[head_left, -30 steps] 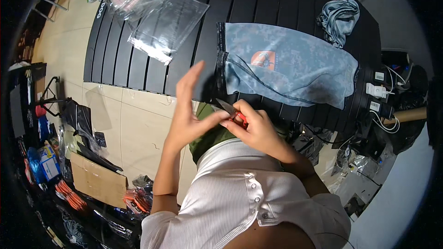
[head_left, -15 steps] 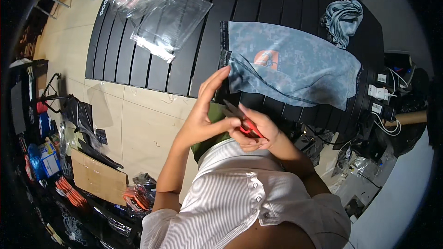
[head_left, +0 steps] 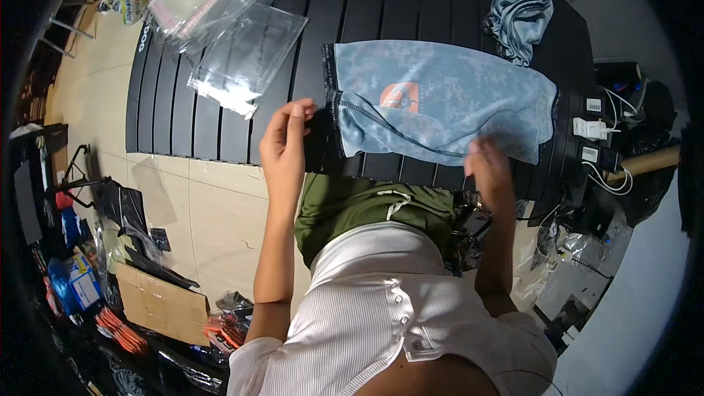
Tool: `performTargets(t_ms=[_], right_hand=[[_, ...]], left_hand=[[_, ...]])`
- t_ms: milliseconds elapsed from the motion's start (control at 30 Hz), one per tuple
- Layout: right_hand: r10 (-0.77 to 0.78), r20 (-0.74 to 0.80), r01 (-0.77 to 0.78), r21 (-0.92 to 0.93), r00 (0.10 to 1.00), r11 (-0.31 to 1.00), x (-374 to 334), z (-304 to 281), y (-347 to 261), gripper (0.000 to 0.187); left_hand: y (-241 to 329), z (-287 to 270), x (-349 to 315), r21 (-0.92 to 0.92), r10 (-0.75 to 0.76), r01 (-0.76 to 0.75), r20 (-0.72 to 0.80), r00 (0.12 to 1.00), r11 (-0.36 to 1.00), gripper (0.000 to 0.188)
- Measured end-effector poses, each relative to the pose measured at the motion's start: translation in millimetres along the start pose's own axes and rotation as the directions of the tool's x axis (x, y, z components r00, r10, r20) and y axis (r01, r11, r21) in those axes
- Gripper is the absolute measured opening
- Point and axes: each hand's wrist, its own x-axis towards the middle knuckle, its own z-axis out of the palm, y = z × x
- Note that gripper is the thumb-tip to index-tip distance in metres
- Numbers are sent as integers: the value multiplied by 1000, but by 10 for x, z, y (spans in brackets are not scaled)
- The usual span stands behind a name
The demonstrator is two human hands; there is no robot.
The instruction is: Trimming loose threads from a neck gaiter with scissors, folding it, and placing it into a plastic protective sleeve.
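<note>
A blue-grey camouflage-patterned fabric piece (head_left: 469, 92), a tube or sleeve with an orange print and dark stitched edges, lies flat on the black slatted table (head_left: 293, 66). Just off its left edge is my left hand (head_left: 284, 139), raised with the fingers curled in; whatever they may hold is hidden. My right hand (head_left: 490, 172) hovers at the cloth's lower right edge. Motion blurs its fingers, so I cannot tell what it grips. The red-handled snips do not show now.
Clear plastic bags (head_left: 242, 51) lie at the table's left. A crumpled bundle of similar cloth (head_left: 519, 22) sits at the far right. White plugs and cables (head_left: 590, 129) are by the right edge. Cardboard (head_left: 163, 303) and packaged goods lie on the floor at left.
My hands have parted: the left moved left, the right moved right and up to the cloth. The red-handled snips, earlier in my right hand, have gone from sight. The view has shifted slightly.
</note>
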Motion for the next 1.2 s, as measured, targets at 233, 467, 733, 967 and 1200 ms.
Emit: performTargets(t_ms=[233, 467, 733, 967, 1200], right_hand=[[-138, -471, -22, -318, 871, 948, -39, -737, 291, 28], [-131, -584, -108, -357, 801, 928, -30, -836, 398, 36], [-55, -517, -54, -192, 854, 980, 71, -706, 409, 27], [-54, -488, -103, -289, 871, 952, 133, -521, 259, 28], [-74, -480, -44, -229, 874, 972, 172, -402, 262, 27]], left_hand=[[14, 268, 195, 367, 125, -115, -4, 992, 923, 26], [-81, 201, 246, 545, 236, -316, 213, 948, 777, 35], [-40, 148, 180, 526, 193, -279, 214, 958, 803, 37], [-124, 150, 222, 491, 167, -211, 132, 977, 845, 19], [-144, 170, 223, 479, 267, -277, 90, 959, 833, 11]])
